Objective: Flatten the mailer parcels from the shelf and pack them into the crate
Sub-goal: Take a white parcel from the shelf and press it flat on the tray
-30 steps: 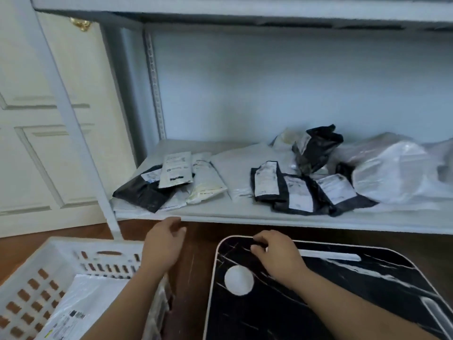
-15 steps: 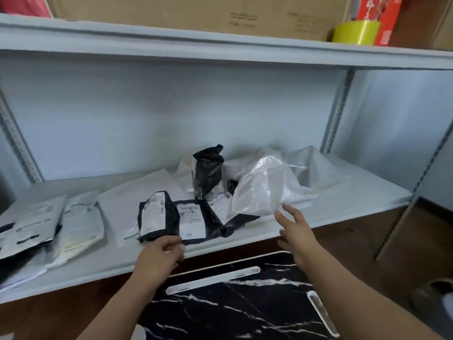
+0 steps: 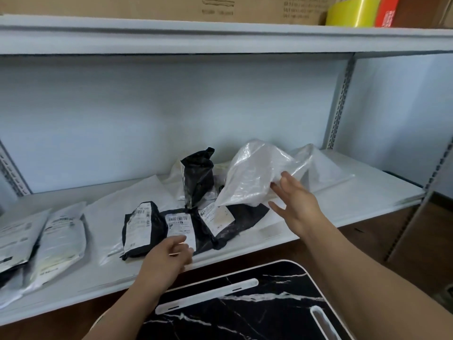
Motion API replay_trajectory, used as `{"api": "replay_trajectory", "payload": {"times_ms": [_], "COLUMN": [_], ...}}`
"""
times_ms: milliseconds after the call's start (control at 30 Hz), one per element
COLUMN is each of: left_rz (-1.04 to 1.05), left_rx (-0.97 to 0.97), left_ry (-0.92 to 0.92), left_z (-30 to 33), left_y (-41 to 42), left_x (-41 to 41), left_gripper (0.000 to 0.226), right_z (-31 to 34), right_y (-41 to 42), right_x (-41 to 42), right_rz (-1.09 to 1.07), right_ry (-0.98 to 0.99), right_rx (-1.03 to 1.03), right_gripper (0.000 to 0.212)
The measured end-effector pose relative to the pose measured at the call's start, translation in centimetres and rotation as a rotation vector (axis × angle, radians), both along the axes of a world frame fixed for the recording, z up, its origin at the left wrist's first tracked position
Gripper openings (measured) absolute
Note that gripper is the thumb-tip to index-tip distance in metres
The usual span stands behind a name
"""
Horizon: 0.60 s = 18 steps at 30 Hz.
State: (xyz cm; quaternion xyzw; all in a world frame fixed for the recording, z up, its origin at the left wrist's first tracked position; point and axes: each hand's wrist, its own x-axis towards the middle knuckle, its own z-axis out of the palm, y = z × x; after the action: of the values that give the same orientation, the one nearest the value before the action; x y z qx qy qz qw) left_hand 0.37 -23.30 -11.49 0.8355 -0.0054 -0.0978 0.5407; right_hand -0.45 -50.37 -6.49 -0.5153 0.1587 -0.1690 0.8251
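Observation:
Several mailer parcels lie on the white shelf [image 3: 355, 192]. My right hand [image 3: 296, 207] pinches the lower edge of a crumpled white plastic mailer [image 3: 252, 175], which stands raised off the shelf. My left hand [image 3: 166, 258] curls its fingers over the front edge of a flat black mailer with a white label [image 3: 180, 223]. Beside that mailer lie another black labelled mailer [image 3: 138, 229] on the left and a third black mailer [image 3: 235, 222] on the right. A crumpled black mailer [image 3: 198, 175] stands upright behind them. The crate is out of view.
Pale flat mailers [image 3: 61, 241] lie at the shelf's left end. A black marble-patterned tabletop [image 3: 245, 310] sits below the shelf in front of me. The upper shelf holds a cardboard box [image 3: 171, 8], a yellow tape roll [image 3: 350, 13] and a red box [image 3: 387, 13].
The view swung right, away from the crate. My right hand rose from the tabletop to the white mailer and took hold of it. My left hand reached the black labelled mailer.

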Motion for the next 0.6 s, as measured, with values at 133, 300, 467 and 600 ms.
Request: {"api": "replay_trajectory", "payload": {"times_ms": [133, 300, 467, 600], "left_rz": [-0.03, 0.009, 0.21, 0.33], "left_rx": [0.107, 0.279, 0.394, 0.082], "left_ry": [-0.369, -0.86, -1.082, -0.879], "left_z": [2.7, 7.9, 11.5, 12.7], "left_y": [-1.7, -4.1, -3.0, 0.1], "left_x": [-1.3, -4.3, -7.5, -10.4], "left_gripper": [0.104, 0.119, 0.027, 0.019], "right_z": [4.3, 9.3, 10.5, 9.6], "right_y": [1.3, 7.3, 13.5, 16.0], "right_x": [-1.3, -5.7, -11.7, -15.2], "right_rz": [0.036, -0.015, -0.037, -0.02], "right_ry": [-0.169, -0.27, -0.399, -0.673], "right_rx": [-0.257, -0.737, -1.186, -1.372], "right_gripper": [0.046, 0.058, 0.07, 0.064]}}
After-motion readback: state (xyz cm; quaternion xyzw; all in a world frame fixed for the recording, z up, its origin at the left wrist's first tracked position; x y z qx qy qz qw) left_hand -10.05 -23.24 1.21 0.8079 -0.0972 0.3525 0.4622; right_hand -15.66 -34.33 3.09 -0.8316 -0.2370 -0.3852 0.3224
